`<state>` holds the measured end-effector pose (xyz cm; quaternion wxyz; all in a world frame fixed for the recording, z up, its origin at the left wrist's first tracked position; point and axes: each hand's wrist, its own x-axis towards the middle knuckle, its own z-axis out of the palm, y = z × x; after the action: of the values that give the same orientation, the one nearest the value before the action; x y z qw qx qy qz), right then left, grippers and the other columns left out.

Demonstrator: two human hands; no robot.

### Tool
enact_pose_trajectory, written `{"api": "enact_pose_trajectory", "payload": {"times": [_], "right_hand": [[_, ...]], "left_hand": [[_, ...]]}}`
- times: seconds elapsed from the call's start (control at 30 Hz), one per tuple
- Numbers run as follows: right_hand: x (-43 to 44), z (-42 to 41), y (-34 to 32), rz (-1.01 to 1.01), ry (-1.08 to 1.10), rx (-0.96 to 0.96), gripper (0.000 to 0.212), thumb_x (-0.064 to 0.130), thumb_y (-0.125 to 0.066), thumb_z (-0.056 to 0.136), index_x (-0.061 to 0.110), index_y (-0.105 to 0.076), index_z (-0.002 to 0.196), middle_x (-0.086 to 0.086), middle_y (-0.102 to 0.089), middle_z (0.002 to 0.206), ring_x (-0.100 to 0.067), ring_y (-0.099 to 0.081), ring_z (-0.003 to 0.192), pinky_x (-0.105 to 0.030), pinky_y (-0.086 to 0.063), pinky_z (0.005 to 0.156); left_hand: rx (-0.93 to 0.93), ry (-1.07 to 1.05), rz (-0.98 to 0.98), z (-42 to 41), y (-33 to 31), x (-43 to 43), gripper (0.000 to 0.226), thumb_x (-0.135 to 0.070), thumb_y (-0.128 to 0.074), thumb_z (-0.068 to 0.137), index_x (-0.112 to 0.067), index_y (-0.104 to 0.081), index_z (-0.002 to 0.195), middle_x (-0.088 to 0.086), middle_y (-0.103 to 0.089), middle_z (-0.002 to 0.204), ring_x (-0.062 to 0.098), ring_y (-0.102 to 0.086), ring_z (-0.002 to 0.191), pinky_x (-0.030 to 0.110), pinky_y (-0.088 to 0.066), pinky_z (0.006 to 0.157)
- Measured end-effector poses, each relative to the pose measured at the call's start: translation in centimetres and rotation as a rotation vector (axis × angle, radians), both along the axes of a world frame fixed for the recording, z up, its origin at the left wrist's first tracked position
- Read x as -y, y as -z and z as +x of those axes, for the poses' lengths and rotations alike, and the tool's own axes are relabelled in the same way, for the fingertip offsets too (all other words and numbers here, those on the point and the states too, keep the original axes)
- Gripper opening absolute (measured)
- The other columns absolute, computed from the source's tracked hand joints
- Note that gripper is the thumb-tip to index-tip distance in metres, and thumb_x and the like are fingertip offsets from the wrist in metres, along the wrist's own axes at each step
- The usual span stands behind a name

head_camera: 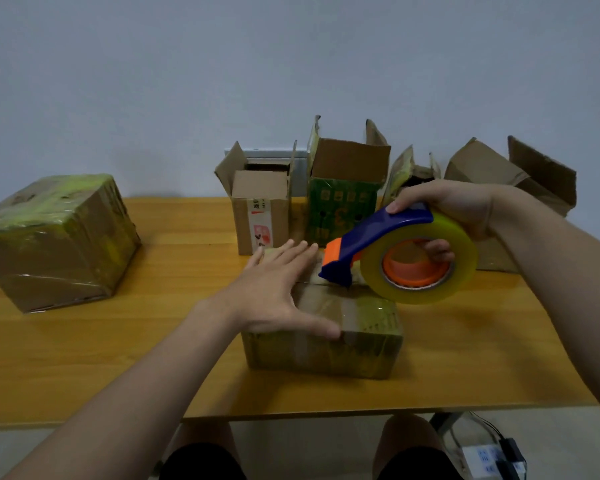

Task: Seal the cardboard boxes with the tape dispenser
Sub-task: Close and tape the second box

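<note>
A low cardboard box (357, 337) with closed flaps and shiny tape lies in the middle of the wooden table (153, 358). My left hand (274, 289) lies flat on its top, fingers straight and spread. My right hand (454, 209) grips the blue and orange tape dispenser (378, 244) with its big roll of clear tape (420, 261), fingers curled through the roll's core. The dispenser's front end touches the box top near the far edge.
A large taped box (56, 240) stands at the table's left. Along the back stand several open boxes: a small brown one (260, 209), a green printed one (343, 206), another behind my right hand, and a brown one (534, 178) at far right. A power strip (492, 460) lies on the floor.
</note>
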<state>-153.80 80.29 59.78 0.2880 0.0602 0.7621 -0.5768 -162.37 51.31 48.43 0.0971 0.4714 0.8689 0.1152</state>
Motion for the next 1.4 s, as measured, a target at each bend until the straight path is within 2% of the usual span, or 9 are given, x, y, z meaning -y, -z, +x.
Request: {"api": "enact_pose_trajectory", "payload": {"times": [0.1, 0.2, 0.37, 0.6, 0.7, 0.87, 1.0, 1.27, 1.4], "right_hand": [[0.6, -0.1, -0.4, 0.063, 0.002, -0.005, 0.053, 0.052, -0.075, 0.080, 0.006, -0.075, 0.106, -0.012, -0.064, 0.064, -0.020, -0.058, 0.046, -0.031, -0.054, 0.049], [0.9, 0.4, -0.7, 0.082, -0.009, -0.018, 0.059, 0.055, -0.067, 0.083, 0.004, -0.072, 0.114, -0.014, -0.066, 0.064, -0.023, -0.062, 0.050, -0.034, -0.057, 0.055], [0.9, 1.5, 0.1, 0.036, 0.045, -0.088, 0.074, 0.052, -0.071, 0.073, -0.001, -0.062, 0.124, -0.014, -0.066, 0.061, -0.024, -0.063, 0.048, -0.034, -0.057, 0.054], [0.5, 2.2, 0.8, -0.001, 0.034, -0.082, 0.055, 0.048, -0.069, 0.079, 0.003, -0.073, 0.108, -0.016, -0.065, 0.060, -0.026, -0.062, 0.047, -0.036, -0.058, 0.055], [0.1, 2.2, 1.2, 0.017, 0.019, -0.071, 0.049, 0.049, -0.072, 0.080, 0.008, -0.077, 0.107, -0.016, -0.061, 0.060, -0.025, -0.060, 0.047, -0.036, -0.057, 0.054], [0.8, 1.5, 2.3, -0.002, -0.026, -0.084, 0.063, 0.056, -0.084, 0.071, 0.007, -0.076, 0.109, -0.014, -0.061, 0.064, -0.021, -0.058, 0.047, -0.033, -0.055, 0.051], [0.5, 1.6, 3.1, -0.024, 0.018, -0.096, 0.067, 0.054, -0.087, 0.069, 0.005, -0.074, 0.112, -0.013, -0.063, 0.065, -0.021, -0.057, 0.046, -0.032, -0.053, 0.049], [-0.7, 2.5, 2.9, 0.032, 0.065, -0.108, 0.074, 0.060, -0.086, 0.063, 0.004, -0.075, 0.109, -0.017, -0.066, 0.063, -0.025, -0.063, 0.048, -0.033, -0.057, 0.056], [-1.0, 3.0, 3.3, -0.003, 0.074, -0.087, 0.051, 0.049, -0.071, 0.081, 0.003, -0.077, 0.103, -0.017, -0.067, 0.062, -0.026, -0.064, 0.050, -0.035, -0.058, 0.058]], "left_hand": [[-0.064, 0.001, -0.098, -0.7, 0.2, -0.1, 0.152, -0.106, -0.049, 0.046, -0.032, 0.012, 0.165, -0.013, 0.016, 0.173, 0.010, 0.019, 0.157, 0.054, 0.012, 0.127], [-0.069, 0.009, -0.069, -1.4, 0.0, 0.1, 0.148, -0.102, -0.059, 0.051, -0.032, 0.003, 0.166, -0.013, 0.003, 0.173, 0.011, 0.008, 0.158, 0.048, 0.005, 0.128], [-0.014, 0.025, 0.013, -2.3, -0.1, 1.3, 0.145, -0.093, -0.073, 0.049, -0.034, -0.008, 0.164, -0.015, -0.009, 0.170, 0.007, -0.002, 0.155, 0.032, -0.008, 0.121], [0.049, -0.034, -0.002, -3.1, 0.0, 3.9, 0.145, -0.091, -0.077, 0.046, -0.038, -0.009, 0.162, -0.019, -0.008, 0.168, 0.006, -0.003, 0.154, 0.039, -0.013, 0.125], [0.086, -0.061, -0.027, -3.8, -0.2, 6.1, 0.146, -0.092, -0.078, 0.045, -0.041, -0.007, 0.162, -0.023, -0.005, 0.168, 0.003, -0.003, 0.152, 0.036, -0.010, 0.123], [0.016, -0.097, -0.196, -4.0, -1.5, 5.2, 0.150, -0.109, -0.053, 0.043, -0.037, -0.002, 0.165, -0.012, -0.001, 0.173, 0.016, 0.002, 0.159, 0.056, 0.007, 0.126], [-0.035, -0.114, -0.070, -2.0, -1.3, 1.6, 0.145, -0.115, -0.027, 0.043, -0.039, -0.008, 0.165, -0.007, 0.001, 0.175, 0.020, 0.001, 0.160, 0.057, 0.008, 0.124], [-0.172, -0.039, -0.011, 0.3, 0.8, -2.9, 0.140, -0.110, -0.030, 0.054, -0.029, -0.010, 0.166, -0.006, -0.014, 0.174, 0.021, -0.009, 0.160, 0.059, 0.000, 0.128], [-0.180, -0.039, -0.010, 0.1, 1.0, -2.7, 0.138, -0.110, -0.028, 0.055, -0.030, -0.011, 0.166, -0.005, -0.018, 0.172, 0.020, -0.009, 0.160, 0.057, 0.002, 0.128]]}}
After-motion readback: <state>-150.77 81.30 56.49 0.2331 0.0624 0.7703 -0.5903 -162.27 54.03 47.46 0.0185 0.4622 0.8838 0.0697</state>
